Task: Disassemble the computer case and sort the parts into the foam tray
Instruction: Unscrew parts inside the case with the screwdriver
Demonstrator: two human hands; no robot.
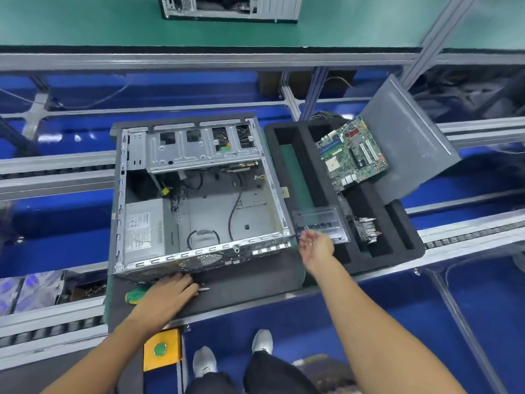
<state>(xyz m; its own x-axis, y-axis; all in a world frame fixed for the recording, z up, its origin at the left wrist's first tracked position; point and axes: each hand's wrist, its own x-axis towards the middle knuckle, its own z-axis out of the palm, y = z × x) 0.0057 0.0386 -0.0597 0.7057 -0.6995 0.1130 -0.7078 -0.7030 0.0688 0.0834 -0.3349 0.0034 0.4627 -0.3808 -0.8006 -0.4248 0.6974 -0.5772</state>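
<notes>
The open computer case (199, 194) lies on its side on a dark mat, with a power supply (142, 228) and loose cables inside. To its right sits the black foam tray (397, 248); in it are a green motherboard (352, 155), a heatsink (368, 228) and a clear plastic box (321, 223). My left hand (170, 288) lies flat over a green-handled screwdriver (136, 295) in front of the case. My right hand (315, 245) hovers palm up, fingers relaxed, by the clear box and holds nothing.
A grey side panel (409, 143) leans over the tray's far right corner. Conveyor rails and blue bins surround the mat. A yellow button box (162, 349) sits at the near edge. Another case (230, 7) stands on the green bench beyond.
</notes>
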